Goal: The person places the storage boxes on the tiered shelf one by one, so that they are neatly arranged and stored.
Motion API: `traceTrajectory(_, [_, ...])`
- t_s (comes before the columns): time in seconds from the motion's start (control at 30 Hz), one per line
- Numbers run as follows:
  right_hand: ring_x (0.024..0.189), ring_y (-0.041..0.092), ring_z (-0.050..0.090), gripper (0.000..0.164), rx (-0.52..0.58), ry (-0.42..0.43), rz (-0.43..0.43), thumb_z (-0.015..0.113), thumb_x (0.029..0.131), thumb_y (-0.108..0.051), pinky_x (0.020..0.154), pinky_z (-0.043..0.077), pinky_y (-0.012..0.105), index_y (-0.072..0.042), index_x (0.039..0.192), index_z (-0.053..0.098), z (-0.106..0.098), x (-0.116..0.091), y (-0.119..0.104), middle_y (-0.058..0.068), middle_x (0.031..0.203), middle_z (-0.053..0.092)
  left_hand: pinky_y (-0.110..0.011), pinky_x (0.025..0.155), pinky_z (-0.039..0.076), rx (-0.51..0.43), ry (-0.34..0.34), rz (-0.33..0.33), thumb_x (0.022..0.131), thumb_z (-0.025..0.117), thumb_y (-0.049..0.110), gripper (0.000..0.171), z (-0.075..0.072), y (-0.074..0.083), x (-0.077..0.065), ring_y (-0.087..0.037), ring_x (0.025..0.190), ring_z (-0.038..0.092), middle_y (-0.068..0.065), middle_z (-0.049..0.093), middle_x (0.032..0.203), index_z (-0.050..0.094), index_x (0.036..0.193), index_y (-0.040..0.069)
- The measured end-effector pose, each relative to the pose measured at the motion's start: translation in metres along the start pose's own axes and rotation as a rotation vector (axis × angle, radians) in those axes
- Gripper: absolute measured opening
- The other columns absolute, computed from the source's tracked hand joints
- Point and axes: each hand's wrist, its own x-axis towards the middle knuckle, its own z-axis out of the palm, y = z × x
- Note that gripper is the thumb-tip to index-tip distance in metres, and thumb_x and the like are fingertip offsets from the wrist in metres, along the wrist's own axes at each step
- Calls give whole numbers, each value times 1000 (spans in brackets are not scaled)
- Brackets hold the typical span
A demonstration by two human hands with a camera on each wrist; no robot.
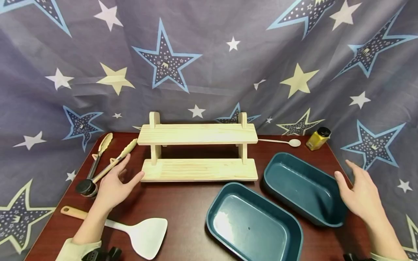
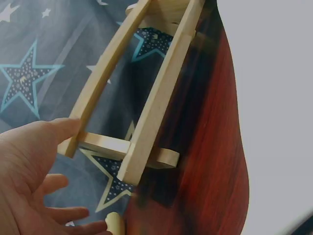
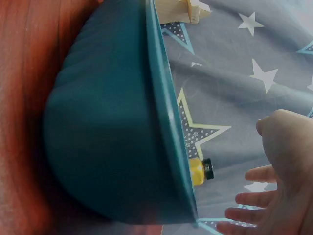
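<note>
My left hand [image 1: 112, 188], its fingers spread and holding nothing, hovers left of a two-tier wooden rack [image 1: 199, 170]. Beside its fingers lie tongs [image 1: 111, 166] with pale tips, and a black-lidded jar [image 1: 86, 187] overlaps their handle end. Under the left forearm runs a turner [image 1: 148, 235] with a white blade and a wooden handle. On the other side, my right hand [image 1: 360, 195] is held with bent, loose fingers off the right edge of a teal bin [image 1: 300, 185]. In the right wrist view the bin's wall [image 3: 107, 122] stands apart from that hand [image 3: 283, 181].
A second teal bin [image 1: 251, 224] sits at the front, left of the first. Behind them lie a white spoon [image 1: 294, 143] and a yellow bottle [image 1: 316, 140] with a black cap. Star-patterned cloth [image 1: 209, 72] hangs behind the dark red table [image 1: 186, 210] and at its sides.
</note>
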Motion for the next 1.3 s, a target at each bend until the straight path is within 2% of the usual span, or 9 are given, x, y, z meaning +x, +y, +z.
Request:
traceTrajectory(0.2, [124, 64, 45, 66, -21, -42, 89, 49, 112, -33, 101, 34, 79, 14, 156, 36, 5, -4, 12, 49, 138, 46, -65, 104, 51, -53, -168, -146, 99, 70, 56, 93, 8, -9, 8, -52, 139, 55, -36, 45, 159, 26, 170, 16])
traceTrajectory(0.37, [122, 65, 51, 68, -35, -112, 149, 48, 113, -36, 98, 38, 76, 16, 155, 36, 9, -7, 19, 50, 138, 48, -58, 106, 53, -106, -252, -196, 98, 71, 59, 98, 16, -12, 12, -45, 138, 58, -34, 36, 166, 22, 171, 13])
traceTrajectory(0.67, [131, 65, 46, 67, -29, -203, 253, 44, 114, -42, 102, 37, 74, 9, 156, 39, 16, -10, 21, 46, 147, 47, -52, 102, 56, -145, -229, -174, 96, 77, 51, 95, 26, -10, 13, -42, 130, 66, -29, 58, 151, 33, 167, 6])
traceTrajectory(0.93, [127, 65, 50, 54, -28, -193, 252, 47, 112, -34, 98, 40, 72, 6, 148, 52, 16, -12, 23, 41, 145, 53, -51, 99, 58, -122, -203, -135, 94, 82, 45, 89, 31, -12, 13, -42, 124, 71, -28, 67, 141, 42, 162, 3])
traceTrajectory(0.97, [124, 62, 54, 52, -31, -185, 253, 48, 112, -32, 95, 43, 69, 5, 146, 54, 16, -13, 24, 39, 142, 57, -51, 99, 58, -118, -203, -131, 94, 82, 45, 89, 31, -12, 13, -41, 123, 71, -28, 67, 141, 43, 162, 4])
traceTrajectory(1.07, [91, 28, 70, 44, -46, -145, 250, 51, 110, -28, 78, 49, 46, 3, 139, 63, 15, -16, 29, 29, 121, 75, -49, 97, 59, -125, -206, -126, 93, 83, 44, 89, 31, -12, 13, -40, 122, 72, -28, 66, 142, 43, 161, 3])
traceTrajectory(1.17, [69, -5, 55, 41, -42, -125, 268, 54, 109, -27, 63, 41, 26, 2, 133, 69, 13, -16, 34, 20, 103, 80, -47, 94, 60, -133, -211, -132, 93, 83, 44, 89, 30, -11, 14, -40, 121, 72, -28, 63, 146, 42, 162, 4])
traceTrajectory(1.2, [65, -11, 50, 40, -31, -124, 276, 54, 109, -27, 60, 41, 23, 2, 132, 69, 13, -16, 35, 18, 100, 81, -46, 94, 61, -136, -213, -137, 93, 83, 44, 90, 30, -11, 14, -40, 122, 72, -28, 62, 146, 42, 162, 4])
traceTrajectory(1.3, [61, -8, 58, 43, 18, -143, 305, 56, 109, -28, 55, 46, 20, 6, 133, 68, 13, -17, 37, 18, 99, 82, -45, 94, 61, -141, -225, -160, 93, 83, 45, 91, 30, -10, 14, -39, 125, 71, -29, 58, 150, 40, 163, 5])
